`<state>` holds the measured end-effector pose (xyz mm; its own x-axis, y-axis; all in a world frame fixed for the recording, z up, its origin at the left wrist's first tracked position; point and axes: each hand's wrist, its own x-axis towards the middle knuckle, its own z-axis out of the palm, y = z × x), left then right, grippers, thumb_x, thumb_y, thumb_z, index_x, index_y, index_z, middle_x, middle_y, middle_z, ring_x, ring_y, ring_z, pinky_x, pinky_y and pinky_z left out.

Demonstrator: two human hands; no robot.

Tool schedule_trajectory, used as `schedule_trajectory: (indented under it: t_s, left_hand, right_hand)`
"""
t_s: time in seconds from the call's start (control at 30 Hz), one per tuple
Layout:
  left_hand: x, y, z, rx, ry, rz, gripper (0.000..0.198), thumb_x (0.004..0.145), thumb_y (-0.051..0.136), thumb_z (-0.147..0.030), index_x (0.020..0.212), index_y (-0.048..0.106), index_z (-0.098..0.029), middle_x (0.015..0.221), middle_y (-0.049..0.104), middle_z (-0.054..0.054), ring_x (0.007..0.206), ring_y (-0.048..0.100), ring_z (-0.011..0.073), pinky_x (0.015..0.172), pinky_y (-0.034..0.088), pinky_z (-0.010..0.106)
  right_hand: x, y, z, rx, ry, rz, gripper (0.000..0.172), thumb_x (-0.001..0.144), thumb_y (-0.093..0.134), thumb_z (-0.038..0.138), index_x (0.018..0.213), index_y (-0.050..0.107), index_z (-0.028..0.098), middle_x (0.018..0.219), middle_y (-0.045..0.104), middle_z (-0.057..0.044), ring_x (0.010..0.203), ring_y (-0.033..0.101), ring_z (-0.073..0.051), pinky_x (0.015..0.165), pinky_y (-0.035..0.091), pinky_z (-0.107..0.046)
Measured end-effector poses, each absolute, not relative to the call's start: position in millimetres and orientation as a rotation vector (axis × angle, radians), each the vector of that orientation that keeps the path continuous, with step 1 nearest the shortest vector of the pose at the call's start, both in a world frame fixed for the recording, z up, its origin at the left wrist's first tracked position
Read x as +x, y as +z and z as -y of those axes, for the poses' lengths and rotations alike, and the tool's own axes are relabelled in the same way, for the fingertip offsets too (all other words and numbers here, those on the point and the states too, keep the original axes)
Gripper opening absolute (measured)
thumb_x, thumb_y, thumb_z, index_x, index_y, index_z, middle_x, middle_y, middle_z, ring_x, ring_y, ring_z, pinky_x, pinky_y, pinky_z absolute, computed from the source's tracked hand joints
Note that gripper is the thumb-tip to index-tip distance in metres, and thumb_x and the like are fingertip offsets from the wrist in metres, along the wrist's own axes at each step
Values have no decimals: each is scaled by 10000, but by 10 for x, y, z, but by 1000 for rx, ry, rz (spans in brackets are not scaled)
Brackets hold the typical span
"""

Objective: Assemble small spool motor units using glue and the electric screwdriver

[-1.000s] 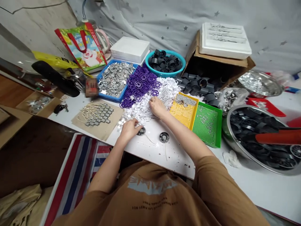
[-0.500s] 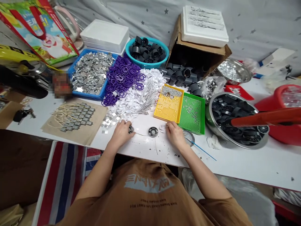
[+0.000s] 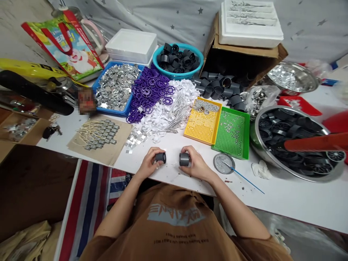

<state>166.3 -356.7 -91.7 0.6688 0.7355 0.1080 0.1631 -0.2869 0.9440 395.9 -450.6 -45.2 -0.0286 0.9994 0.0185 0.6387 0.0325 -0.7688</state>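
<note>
Left hand (image 3: 148,165) closed around a dark grey cylinder (image 3: 160,157), right hand (image 3: 197,166) closed around a second cylinder (image 3: 184,159); the cylinders sit just apart, ends facing, near the front edge of the white surface (image 3: 285,197). Ahead of the hands: white petal-like pieces (image 3: 160,117), wire pins (image 3: 176,116), purple rings (image 3: 149,94). Right: yellow tray (image 3: 199,132), green tray (image 3: 231,136), both with small metal parts; steel bowl (image 3: 293,176) of black wheels (image 3: 288,141). Left: blue tray (image 3: 108,108) of silver squares (image 3: 115,87).
</note>
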Motion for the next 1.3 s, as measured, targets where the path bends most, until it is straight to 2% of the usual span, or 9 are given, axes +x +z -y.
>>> schedule_trajectory:
  t_s: [0.1,0.23,0.47,0.63,0.73,0.8,0.93,1.07,1.3]
  left_hand:
    - [1588,-875,3569,2018,537,-718,406,804,685,-422,1156,599,-238,1135,538,97,1113,525,249,974,443,409]
    - [1484,-816,3529,2195,500,-793,415,739,755,-399,1084,593,-235,1082,590,88,1066,529,260,945,446,421]
    - [1634,-1002,3619,1861,768,-946,436,764,730,-370,1045,433,-219,1172,592,100,1065,614,216,920,496,378]
    - [1592,-886,3598,2136,498,-690,493,803,670,-256,1248,465,-211,1385,502,142,1386,364,300,1137,317,524]
    - [1359,-683,3462,2175,298,-610,569,856,503,-141,1402,384,-250,1494,401,94,1431,298,262,1178,269,505]
    - [1224,-572,3367,2205,284,-702,518,866,414,-116,1366,445,-250,1433,479,73,1376,391,242,1163,303,486]
    - [1202,-522,3302,2169,577,-1077,300,879,447,-216,1136,601,-202,1155,648,73,1077,607,226,974,486,404]
    - [1481,-654,3305,2115,741,-1253,188,855,549,-297,984,637,-193,940,669,53,828,632,193,790,528,334]
    - [1991,-857,3056,2345,600,-1492,423,776,679,-361,1123,578,-141,1059,584,153,1047,541,345,890,468,471]
  right_hand:
    - [3898,-553,4591,-1525,868,1692,589,723,748,251,1253,491,251,1070,582,-66,997,577,-224,855,492,-373]
    - [3759,-749,4652,-1471,774,1698,367,787,726,327,1114,584,240,1075,645,-81,1036,584,-231,916,480,-413]
    - [3877,-790,4746,-1515,605,1761,448,816,581,148,1244,472,222,1294,563,-143,1218,520,-271,1012,436,-509]
    - [4168,-641,4831,-1758,303,1678,417,851,501,143,1263,484,205,1196,571,-143,1136,527,-282,982,457,-490]
    - [4295,-683,4816,-2012,270,1654,470,841,604,290,1287,498,185,1182,549,-170,1093,524,-326,944,472,-521]
    - [4323,-740,4783,-2095,323,1682,523,807,657,331,1290,515,187,1169,543,-163,1077,527,-330,916,488,-509]
    - [4307,-805,4709,-2076,479,1663,370,818,635,309,1162,619,173,1062,587,-122,929,591,-255,856,510,-410]
    - [4346,-771,4659,-2016,695,1399,345,835,597,381,1108,650,179,964,664,-74,788,619,-189,777,498,-332]
    - [4396,-597,4594,-2041,878,1245,311,881,476,417,989,661,192,781,676,-22,738,599,-189,704,415,-297]
